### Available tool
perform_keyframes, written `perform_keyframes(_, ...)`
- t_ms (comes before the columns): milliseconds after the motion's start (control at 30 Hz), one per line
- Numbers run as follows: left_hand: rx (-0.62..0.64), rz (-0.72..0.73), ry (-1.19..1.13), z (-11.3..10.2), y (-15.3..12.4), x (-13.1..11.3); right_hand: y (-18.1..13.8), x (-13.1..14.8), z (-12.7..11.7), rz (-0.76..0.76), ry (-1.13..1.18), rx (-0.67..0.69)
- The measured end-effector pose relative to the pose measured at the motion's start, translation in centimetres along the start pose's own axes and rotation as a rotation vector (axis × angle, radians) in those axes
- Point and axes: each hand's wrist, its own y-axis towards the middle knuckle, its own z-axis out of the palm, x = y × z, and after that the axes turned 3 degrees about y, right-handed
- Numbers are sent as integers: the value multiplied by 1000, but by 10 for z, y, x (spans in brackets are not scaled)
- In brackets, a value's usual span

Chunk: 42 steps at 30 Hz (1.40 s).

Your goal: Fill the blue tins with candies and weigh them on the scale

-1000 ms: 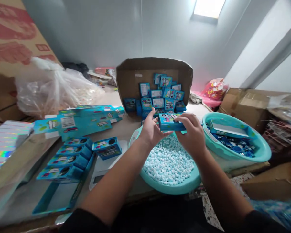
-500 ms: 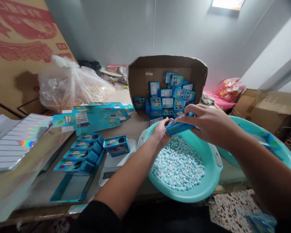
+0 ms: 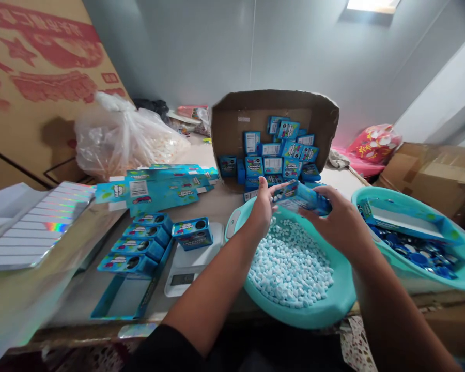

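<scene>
A blue box [image 3: 305, 195] hung over pale candies [image 3: 290, 271]
The right hand [image 3: 339, 219] gripped one end; the left hand [image 3: 260, 209], fingers extended, met the other; below both sat the turquoise basin [image 3: 300, 319].

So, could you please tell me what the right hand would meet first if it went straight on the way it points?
Carrying the blue box, the right hand would most likely meet the left hand first, though the exact depth is unclear.
</scene>
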Motion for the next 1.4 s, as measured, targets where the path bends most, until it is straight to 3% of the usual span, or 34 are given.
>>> perform_keyframes(133,210,193,204,1,-16,-2,-16,-2,24,250,425,16)
perform_keyframes(267,215,270,445,-7,-24,-2,-20,-6,35,345,721,118)
perform_keyframes(433,254,317,603,-22,-22,4,-24,-15,38,331,746,146)
perform_keyframes(733,196,639,860,-21,-57,3,-24,-11,33,277,861,88)
perform_keyframes(1100,227,552,810,-37,-66,9,-30,-10,38,297,834,62)
perform_keyframes(1233,173,510,818,-38,-61,12,-27,-14,40,301,847,65)
perform_keyframes(1400,186,630,818,-33,-61,15,-28,-18,41,342,855,30)
